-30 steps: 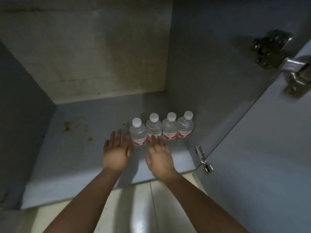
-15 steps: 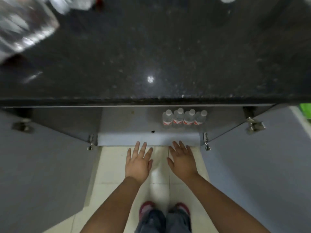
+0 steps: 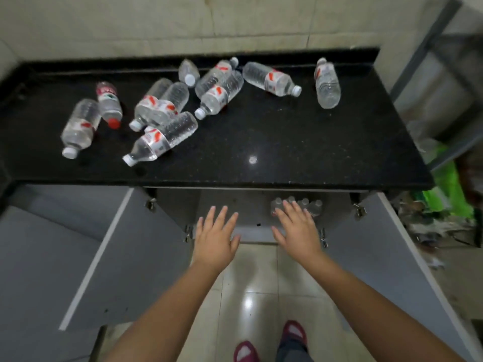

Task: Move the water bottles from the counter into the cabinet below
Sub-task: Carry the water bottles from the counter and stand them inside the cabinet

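Several clear water bottles (image 3: 219,91) with red-and-white labels lie on their sides across the black counter (image 3: 287,142); one at the left has a red cap (image 3: 109,104). Below it the cabinet (image 3: 251,207) stands with both doors swung wide. Several bottles (image 3: 311,206) stand upright in a row at its right side, partly hidden by my right hand (image 3: 298,231). My left hand (image 3: 215,237) hovers in front of the cabinet floor's front edge. Both hands are empty with fingers spread, below the counter's edge.
The left cabinet door (image 3: 86,254) and right door (image 3: 386,257) jut out on either side of me. My feet in red slippers (image 3: 269,343) stand on pale floor tiles. Green bags and clutter (image 3: 444,194) lie to the right of the counter, under a metal rack.
The view has risen from inside the cabinet to above the counter. Both empty hands have come away from the bottles and now hover in front of the cabinet.
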`<state>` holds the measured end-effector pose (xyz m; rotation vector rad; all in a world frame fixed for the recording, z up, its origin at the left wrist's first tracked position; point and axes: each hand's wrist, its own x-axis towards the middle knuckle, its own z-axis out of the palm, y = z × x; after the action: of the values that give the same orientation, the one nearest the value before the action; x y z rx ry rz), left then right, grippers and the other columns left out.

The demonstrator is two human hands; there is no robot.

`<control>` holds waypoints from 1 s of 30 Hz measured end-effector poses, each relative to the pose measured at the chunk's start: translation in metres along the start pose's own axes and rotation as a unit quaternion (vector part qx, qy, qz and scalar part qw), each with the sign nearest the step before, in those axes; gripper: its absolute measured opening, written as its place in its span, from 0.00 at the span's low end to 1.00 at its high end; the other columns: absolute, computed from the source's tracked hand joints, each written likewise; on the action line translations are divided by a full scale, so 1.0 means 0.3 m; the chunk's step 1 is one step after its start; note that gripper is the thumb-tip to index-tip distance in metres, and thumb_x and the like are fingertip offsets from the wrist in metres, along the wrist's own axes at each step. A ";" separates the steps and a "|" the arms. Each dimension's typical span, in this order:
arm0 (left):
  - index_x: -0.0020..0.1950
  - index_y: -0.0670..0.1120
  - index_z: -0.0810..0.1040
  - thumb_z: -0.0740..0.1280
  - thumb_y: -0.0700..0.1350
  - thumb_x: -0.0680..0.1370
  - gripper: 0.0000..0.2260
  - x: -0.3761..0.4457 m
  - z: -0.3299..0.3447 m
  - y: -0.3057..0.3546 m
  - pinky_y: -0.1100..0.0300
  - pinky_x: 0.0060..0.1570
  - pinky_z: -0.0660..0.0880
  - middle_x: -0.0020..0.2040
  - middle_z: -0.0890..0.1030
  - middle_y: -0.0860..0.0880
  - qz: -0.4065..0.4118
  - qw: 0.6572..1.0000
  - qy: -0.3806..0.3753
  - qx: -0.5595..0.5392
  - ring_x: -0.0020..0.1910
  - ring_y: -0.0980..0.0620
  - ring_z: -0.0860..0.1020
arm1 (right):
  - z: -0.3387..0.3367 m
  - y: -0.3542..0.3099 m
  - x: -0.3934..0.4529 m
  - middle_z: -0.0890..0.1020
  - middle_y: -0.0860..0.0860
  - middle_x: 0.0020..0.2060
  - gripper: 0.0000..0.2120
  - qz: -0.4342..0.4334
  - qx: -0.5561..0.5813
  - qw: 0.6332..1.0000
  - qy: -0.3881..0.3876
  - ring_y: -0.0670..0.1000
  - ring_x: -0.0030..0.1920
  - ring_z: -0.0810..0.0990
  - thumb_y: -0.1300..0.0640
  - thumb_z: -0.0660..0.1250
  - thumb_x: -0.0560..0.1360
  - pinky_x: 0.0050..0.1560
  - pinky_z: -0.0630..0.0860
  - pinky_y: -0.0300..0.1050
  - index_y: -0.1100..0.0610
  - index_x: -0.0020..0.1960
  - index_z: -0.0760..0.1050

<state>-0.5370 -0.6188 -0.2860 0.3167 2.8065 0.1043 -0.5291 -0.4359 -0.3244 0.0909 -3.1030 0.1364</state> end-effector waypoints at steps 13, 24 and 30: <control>0.76 0.53 0.54 0.53 0.54 0.81 0.23 0.450 -0.414 0.147 0.49 0.76 0.49 0.79 0.52 0.51 0.076 0.987 0.137 0.017 0.78 0.48 0.47 | -0.362 0.362 0.449 0.75 0.63 0.65 0.21 0.147 0.064 0.978 0.135 0.64 0.68 0.71 0.57 0.70 0.73 0.66 0.69 0.61 0.65 0.62 0.75; 0.76 0.51 0.53 0.53 0.51 0.82 0.23 1.232 -0.514 0.462 0.47 0.76 0.49 0.79 0.51 0.48 0.100 0.990 0.080 0.065 0.78 0.46 0.46 | -0.297 0.775 1.172 0.70 0.55 0.68 0.24 0.186 0.100 0.977 -0.013 0.56 0.67 0.69 0.48 0.61 0.77 0.65 0.69 0.51 0.57 0.69 0.66; 0.76 0.48 0.56 0.54 0.44 0.81 0.22 1.472 -0.472 0.546 0.49 0.76 0.47 0.77 0.57 0.48 0.159 0.980 0.043 0.110 0.78 0.47 0.51 | -0.212 0.808 1.325 0.54 0.57 0.75 0.29 0.214 0.200 0.955 -0.047 0.60 0.71 0.62 0.52 0.65 0.76 0.69 0.66 0.51 0.57 0.73 0.59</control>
<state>-0.9571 -0.3636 -0.2667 0.8318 2.8308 -0.1251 -0.9382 -0.2118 -0.2673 -0.5834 -3.0800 0.7904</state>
